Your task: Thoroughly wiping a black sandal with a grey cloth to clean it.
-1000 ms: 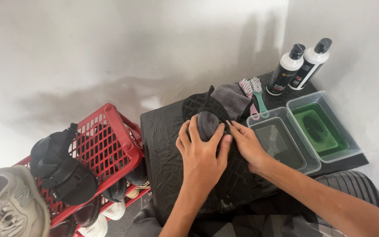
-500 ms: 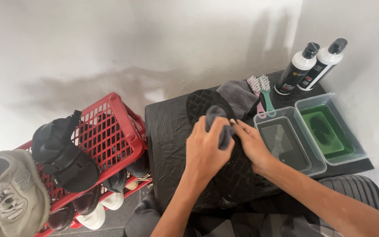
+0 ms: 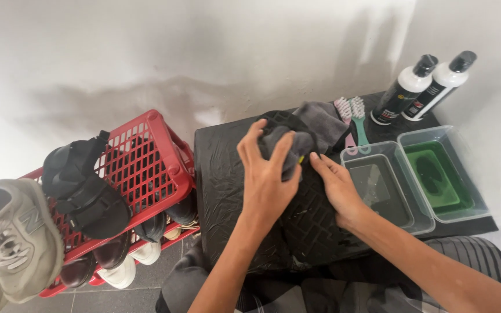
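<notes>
Red crate (image 3: 146, 168) of shoes at left; two trays (image 3: 436, 174) of liquid at right, close enough to slop if jostled. Black shoe (image 3: 302, 220) sole-up at centre, steadied under flat, open right hand (image 3: 334, 188). Grey cloth (image 3: 288, 145) bunched in closed left hand (image 3: 265, 174), liable to slip while rubbing.

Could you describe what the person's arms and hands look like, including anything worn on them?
Both forearms are bare, with no sleeves in view. The left hand and right hand wear no gloves, and no rings, watch or bracelets are visible on them.
</notes>
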